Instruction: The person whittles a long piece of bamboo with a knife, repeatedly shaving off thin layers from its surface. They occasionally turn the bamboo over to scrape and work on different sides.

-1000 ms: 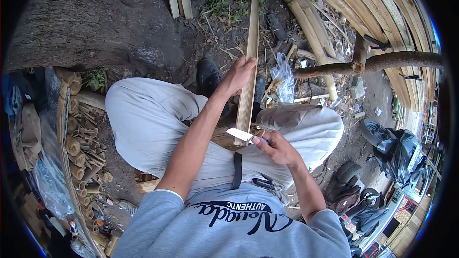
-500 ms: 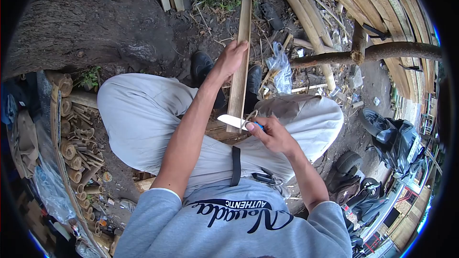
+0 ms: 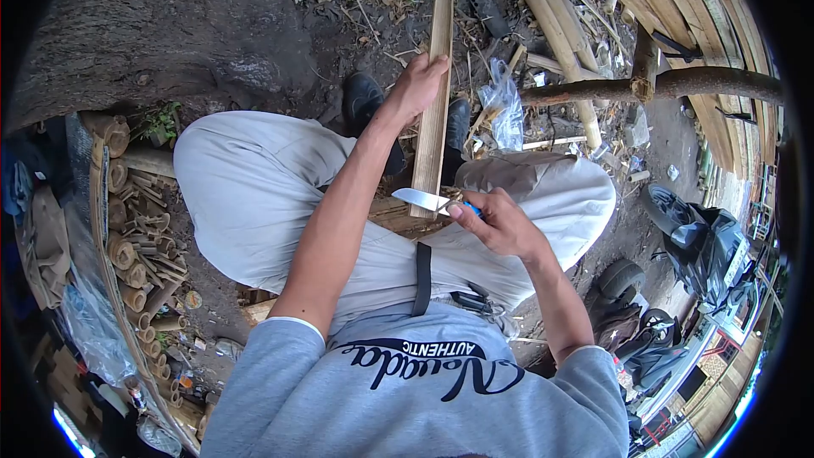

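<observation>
A long, flat bamboo strip (image 3: 431, 140) runs from the top of the head view down between my knees. My left hand (image 3: 420, 85) is wrapped around it partway along, above the shoes. In my right hand (image 3: 498, 222) is a knife (image 3: 415, 198) with a blue handle, its pale blade pointing left. The blade lies across the strip close to its near end, with my right thumb at the base of the blade. Behind the knife, my lap in light grey trousers (image 3: 263, 195) shows on both sides.
A thick tree trunk (image 3: 161, 34) lies at upper left. Cut bamboo pieces (image 3: 136, 276) are stacked at left. Long bamboo lengths (image 3: 678, 0) lean at upper right, near a horizontal branch (image 3: 593, 93). A plastic bag (image 3: 504, 110) lies on the ground; a motorbike (image 3: 699, 246) stands at right.
The view has shifted slightly. A curled shaving that stood up at the blade now shows much less, close to my right thumb. Both hands keep their holds.
</observation>
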`<state>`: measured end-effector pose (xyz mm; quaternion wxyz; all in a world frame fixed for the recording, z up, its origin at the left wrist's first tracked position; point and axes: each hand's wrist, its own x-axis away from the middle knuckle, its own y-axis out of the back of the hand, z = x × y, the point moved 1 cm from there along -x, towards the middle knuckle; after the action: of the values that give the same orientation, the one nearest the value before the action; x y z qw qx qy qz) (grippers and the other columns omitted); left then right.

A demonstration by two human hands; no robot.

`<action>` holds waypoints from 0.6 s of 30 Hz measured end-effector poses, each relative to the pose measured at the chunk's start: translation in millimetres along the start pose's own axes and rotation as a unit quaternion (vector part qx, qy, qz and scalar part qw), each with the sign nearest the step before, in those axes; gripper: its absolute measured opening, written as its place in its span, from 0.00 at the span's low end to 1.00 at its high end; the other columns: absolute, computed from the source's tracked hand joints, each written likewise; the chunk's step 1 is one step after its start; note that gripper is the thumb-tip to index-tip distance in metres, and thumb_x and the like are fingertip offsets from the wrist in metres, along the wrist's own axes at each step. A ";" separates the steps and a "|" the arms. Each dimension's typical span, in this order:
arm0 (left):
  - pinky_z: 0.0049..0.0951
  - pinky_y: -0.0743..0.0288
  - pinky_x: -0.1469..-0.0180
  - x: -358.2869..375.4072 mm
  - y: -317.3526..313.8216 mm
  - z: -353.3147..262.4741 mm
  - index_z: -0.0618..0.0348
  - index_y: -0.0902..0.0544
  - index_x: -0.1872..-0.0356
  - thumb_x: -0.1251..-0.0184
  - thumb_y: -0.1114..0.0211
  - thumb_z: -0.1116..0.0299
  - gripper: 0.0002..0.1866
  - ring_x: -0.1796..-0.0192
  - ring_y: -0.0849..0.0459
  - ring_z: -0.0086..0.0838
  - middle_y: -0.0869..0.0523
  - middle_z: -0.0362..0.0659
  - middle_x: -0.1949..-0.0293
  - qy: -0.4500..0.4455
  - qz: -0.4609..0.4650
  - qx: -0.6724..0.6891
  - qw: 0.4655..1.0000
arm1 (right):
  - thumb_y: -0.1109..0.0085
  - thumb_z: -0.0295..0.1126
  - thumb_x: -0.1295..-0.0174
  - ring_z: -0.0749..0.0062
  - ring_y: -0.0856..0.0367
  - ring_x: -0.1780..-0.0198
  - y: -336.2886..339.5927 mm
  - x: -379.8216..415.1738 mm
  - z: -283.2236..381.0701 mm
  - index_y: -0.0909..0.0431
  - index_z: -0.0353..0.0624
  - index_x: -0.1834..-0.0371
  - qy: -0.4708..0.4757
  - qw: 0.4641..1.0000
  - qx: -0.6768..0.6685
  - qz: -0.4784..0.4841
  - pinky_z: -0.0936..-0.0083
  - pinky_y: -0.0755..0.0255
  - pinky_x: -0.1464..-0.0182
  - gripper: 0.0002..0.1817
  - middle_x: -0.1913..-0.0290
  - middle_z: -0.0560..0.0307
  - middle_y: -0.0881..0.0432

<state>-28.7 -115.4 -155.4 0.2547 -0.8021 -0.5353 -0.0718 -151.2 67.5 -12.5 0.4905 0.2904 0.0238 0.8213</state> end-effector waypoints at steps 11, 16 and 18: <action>0.29 0.32 0.71 -10.3 -2.2 14.1 0.59 0.21 0.60 0.17 0.45 0.55 0.17 0.73 0.28 0.19 0.24 0.35 0.74 -0.038 -0.001 -0.080 0.996 | 0.48 0.52 0.20 0.56 0.30 0.79 -0.3 11.4 -14.5 0.19 0.35 0.66 -0.060 0.997 -0.027 0.039 0.60 0.33 0.69 0.28 0.82 0.44 0.29; 0.24 0.26 0.69 -3.8 9.2 -41.5 0.55 0.18 0.53 0.20 0.41 0.50 0.18 0.72 0.21 0.21 0.20 0.35 0.71 0.030 -0.029 -0.003 0.999 | 0.45 0.45 0.20 0.67 0.34 0.82 -32.8 16.3 0.5 0.24 0.37 0.72 0.040 0.999 -0.025 -0.008 0.62 0.40 0.76 0.24 0.85 0.50 0.35; 0.25 0.27 0.70 -18.5 15.0 -20.8 0.56 0.18 0.53 0.19 0.41 0.50 0.18 0.71 0.21 0.21 0.20 0.35 0.71 -0.011 -0.005 -0.043 0.999 | 0.44 0.46 0.21 0.68 0.35 0.82 -10.2 14.6 -0.1 0.26 0.36 0.72 0.044 0.998 -0.030 -0.028 0.64 0.41 0.76 0.25 0.85 0.51 0.37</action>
<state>-19.7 -145.1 -149.8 0.2139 -0.8103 -0.5385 -0.0874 -148.4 84.9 -9.3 0.5199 0.2384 0.0287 0.8198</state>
